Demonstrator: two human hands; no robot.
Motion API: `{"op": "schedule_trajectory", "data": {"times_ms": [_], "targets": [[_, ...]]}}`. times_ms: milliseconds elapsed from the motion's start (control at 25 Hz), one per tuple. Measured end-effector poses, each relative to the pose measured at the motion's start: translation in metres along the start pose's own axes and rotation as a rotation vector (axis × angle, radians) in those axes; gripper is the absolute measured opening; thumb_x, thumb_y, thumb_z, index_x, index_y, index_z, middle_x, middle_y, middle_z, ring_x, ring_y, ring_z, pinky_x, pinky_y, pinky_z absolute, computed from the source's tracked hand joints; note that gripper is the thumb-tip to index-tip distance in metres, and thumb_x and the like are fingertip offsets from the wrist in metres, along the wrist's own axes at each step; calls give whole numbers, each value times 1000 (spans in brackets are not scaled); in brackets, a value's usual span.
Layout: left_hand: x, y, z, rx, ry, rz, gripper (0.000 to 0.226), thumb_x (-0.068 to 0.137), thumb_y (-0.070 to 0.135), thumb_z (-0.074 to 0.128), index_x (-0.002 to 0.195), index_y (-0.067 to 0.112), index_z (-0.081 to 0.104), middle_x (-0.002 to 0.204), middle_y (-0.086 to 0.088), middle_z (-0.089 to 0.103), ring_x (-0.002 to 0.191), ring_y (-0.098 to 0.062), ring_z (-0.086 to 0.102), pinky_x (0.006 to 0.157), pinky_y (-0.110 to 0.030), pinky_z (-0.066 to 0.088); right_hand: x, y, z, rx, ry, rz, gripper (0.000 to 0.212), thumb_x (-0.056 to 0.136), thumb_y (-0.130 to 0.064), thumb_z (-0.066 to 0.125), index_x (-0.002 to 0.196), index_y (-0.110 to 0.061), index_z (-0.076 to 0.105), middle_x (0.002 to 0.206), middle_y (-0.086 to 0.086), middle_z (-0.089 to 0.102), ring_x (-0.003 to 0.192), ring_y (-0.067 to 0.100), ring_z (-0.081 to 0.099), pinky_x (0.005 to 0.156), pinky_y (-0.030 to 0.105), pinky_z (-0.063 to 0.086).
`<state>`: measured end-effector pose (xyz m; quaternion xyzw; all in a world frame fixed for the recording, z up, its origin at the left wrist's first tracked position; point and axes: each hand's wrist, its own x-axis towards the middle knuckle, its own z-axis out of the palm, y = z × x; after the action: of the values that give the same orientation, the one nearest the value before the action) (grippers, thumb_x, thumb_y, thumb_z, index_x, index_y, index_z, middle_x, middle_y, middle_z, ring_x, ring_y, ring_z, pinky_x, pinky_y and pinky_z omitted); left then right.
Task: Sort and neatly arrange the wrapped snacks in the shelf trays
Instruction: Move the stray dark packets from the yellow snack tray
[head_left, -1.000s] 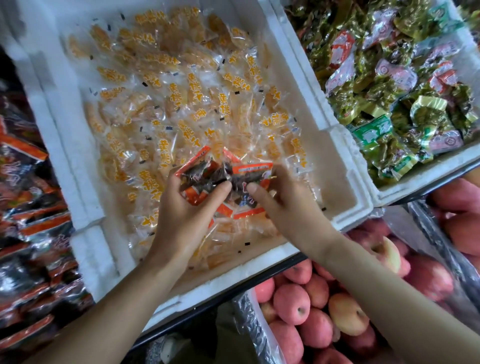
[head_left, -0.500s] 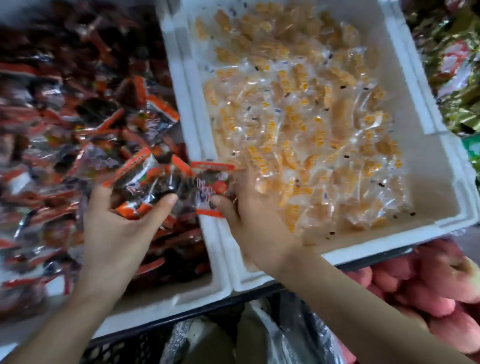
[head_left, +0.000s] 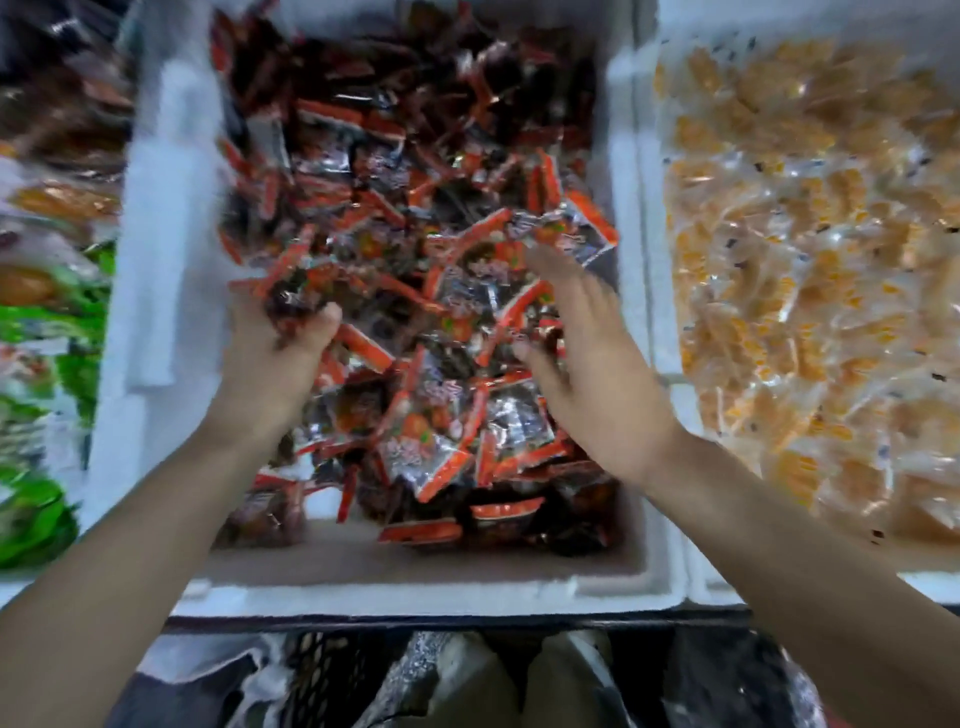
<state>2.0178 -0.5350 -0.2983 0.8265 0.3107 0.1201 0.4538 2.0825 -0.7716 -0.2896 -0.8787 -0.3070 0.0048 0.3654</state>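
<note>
Head view: a white foam tray (head_left: 415, 592) fills the middle of the picture, its long axis running away from the person. It is heaped with small flat red-and-dark snack packets (head_left: 415, 270). Each is a shiny rectangular sachet with a dark, silvery middle, orange-red sealed bands at its two short ends and a round orange mark on the face. The heap has no common direction: packets lie crossed over each other, some flat, some tipped on edge, their long sides pointing every way. It thins toward the near wall, where a strip of bare tray floor shows.

The left hand (head_left: 280, 358) is over the left part of the heap, fingers and thumb curled around a held bunch of packets (head_left: 291, 299). One orange band of the bunch sticks out to the left, roughly level. The right hand (head_left: 587, 364) is over the right part of the heap, fingers straight and slightly spread, holding nothing. It is blurred, so I cannot tell whether its fingertips touch the packets beneath.

Just beside the tray on the right, wall against wall, is a second foam tray (head_left: 649, 312) full of clear-wrapped yellow snacks (head_left: 805, 270). On the left are green packets (head_left: 31, 514), blurred. Below the shelf edge is a black crate (head_left: 322, 670).
</note>
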Motion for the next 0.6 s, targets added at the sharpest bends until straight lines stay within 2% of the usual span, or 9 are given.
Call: {"op": "schedule_trajectory", "data": {"times_ms": [80, 160, 240, 280, 320, 360, 440, 480, 600], "targets": [[-6, -5, -11, 161, 23, 49, 60, 91, 28, 58, 141, 7, 33, 138, -15, 42, 131, -30, 37, 108, -33, 30, -15, -4, 12, -264, -142, -170, 72, 89, -51, 48, 148, -24, 17, 155, 9, 20, 142, 34, 13, 115, 51, 13], [-29, -10, -16, 346, -62, 309, 69, 92, 36, 51, 150, 17, 19, 154, -13, 19, 144, -26, 11, 118, -41, 15, -18, -1, 31, -571, -341, -309, 93, 73, -73, 46, 148, -28, 13, 155, 12, 17, 141, 43, 10, 108, 62, 11], [-51, -22, -10, 662, -248, 695, 76, 90, 58, 41, 152, 27, 10, 159, -5, 6, 145, -25, -2, 114, -56, 8, -1, 1, 45, -782, -467, -382, 105, 65, -78, 48, 149, -27, 12, 156, 14, 13, 139, 46, 5, 102, 69, 14], [-55, -31, -4, 829, -322, 840, 82, 85, 66, 38, 152, 27, 10, 159, -7, 6, 144, -30, 1, 109, -62, 9, 14, 2, 48, -843, -496, -390, 106, 64, -78, 49, 149, -28, 9, 157, 12, 7, 139, 44, -3, 102, 70, 13], [-52, -38, 4, 951, -383, 912, 88, 80, 70, 40, 152, 26, 14, 158, -11, 10, 143, -35, 7, 105, -66, 11, 30, 4, 49, -867, -516, -393, 105, 67, -77, 48, 149, -31, 2, 158, 10, -2, 138, 42, -12, 103, 70, 10], [-43, -41, 11, 1028, -418, 928, 91, 76, 71, 44, 150, 26, 19, 157, -14, 17, 141, -41, 14, 102, -68, 13, 46, 4, 48, -866, -541, -380, 103, 70, -75, 48, 148, -33, -6, 157, 6, -12, 138, 40, -18, 105, 68, 7], [-24, -38, 18, 1090, -434, 854, 94, 69, 74, 47, 148, 28, 22, 154, -16, 24, 137, -47, 26, 98, -70, 16, 72, 1, 45, -882, -570, -343, 101, 75, -73, 47, 146, -36, -14, 155, 1, -22, 140, 38, -20, 108, 65, 5], [-16, -37, 18, 1107, -431, 807, 96, 69, 75, 44, 149, 30, 16, 156, -16, 19, 137, -49, 25, 99, -71, 16, 83, -1, 44, -899, -575, -321, 99, 76, -72, 47, 146, -37, -14, 155, 0, -23, 141, 37, -19, 110, 64, 6], [0, -42, 17, 1070, -409, 729, 92, 72, 77, 28, 143, 43, -19, 156, -5, -20, 143, -45, -5, 108, -67, 1, 104, -2, 38, -889, -579, -220, 95, 80, -68, 48, 146, -38, -13, 155, -2, -23, 142, 35, -18, 113, 62, 8]]}}
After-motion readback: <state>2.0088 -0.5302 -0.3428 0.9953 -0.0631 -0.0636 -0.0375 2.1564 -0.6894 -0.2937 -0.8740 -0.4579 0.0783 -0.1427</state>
